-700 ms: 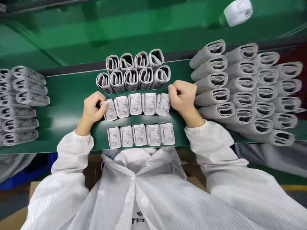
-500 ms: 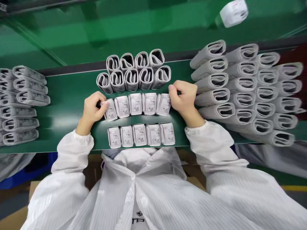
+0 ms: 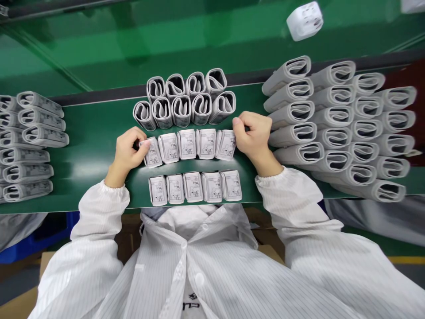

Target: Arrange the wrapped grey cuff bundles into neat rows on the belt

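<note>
Five-odd folded printed paper leaflets form a middle row (image 3: 187, 144) on the green table. My left hand (image 3: 129, 148) is closed at the row's left end, its thumb against the leftmost folded leaflet (image 3: 153, 153) and its fingers curled behind. At the opposite end my right hand (image 3: 253, 135) makes a fist beside the rightmost folded leaflet (image 3: 226, 145), knuckles close to its edge; whether it touches is hard to tell. Nothing shows inside that fist. Nearer my body lies a second row of leaflets (image 3: 193, 186), with the printed faces up.
Beyond the middle row stand two rows of rolled leaflets (image 3: 182, 110), ends up. Many larger folded bundles (image 3: 337, 117) are stacked on the right, close to my right hand. More bundles (image 3: 43, 135) lie at left. A white plastic part (image 3: 304, 21) sits on the green belt (image 3: 199, 44) behind.
The white plastic part on the belt has moved left, and another white piece has come in at the top right. My hands and the leaflets look the same.
</note>
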Tool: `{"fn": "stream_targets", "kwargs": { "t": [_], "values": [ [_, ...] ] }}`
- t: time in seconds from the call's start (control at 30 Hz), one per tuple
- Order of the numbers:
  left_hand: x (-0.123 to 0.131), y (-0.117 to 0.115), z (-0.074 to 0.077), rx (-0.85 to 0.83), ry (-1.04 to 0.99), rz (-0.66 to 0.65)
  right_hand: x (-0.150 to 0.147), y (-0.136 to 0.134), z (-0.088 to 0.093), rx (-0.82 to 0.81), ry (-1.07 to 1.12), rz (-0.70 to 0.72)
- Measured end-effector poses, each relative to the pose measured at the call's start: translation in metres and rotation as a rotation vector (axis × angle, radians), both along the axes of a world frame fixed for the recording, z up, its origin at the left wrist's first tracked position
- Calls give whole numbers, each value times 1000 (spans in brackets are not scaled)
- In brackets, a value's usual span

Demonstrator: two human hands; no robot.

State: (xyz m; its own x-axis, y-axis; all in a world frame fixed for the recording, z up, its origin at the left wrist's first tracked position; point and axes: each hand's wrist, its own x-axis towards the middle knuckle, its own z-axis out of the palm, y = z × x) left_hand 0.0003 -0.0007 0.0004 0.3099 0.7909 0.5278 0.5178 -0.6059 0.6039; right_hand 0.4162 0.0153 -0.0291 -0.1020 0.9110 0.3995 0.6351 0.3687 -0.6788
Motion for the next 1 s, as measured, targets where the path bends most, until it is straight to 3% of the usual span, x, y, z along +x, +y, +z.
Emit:
{"fn": "stream_targets", "kwargs": {
  "t": [0.77,0.9,1.0],
  "values": [
    [0,-1,1,-33,30,42,-4,0,1,41,11,2],
    [0,-1,1,-42,28,52,-2,0,4,-21,-4,-5],
    [0,-1,0,-64,41,76,-3,0,11,-121,-28,71]
  ]
}}
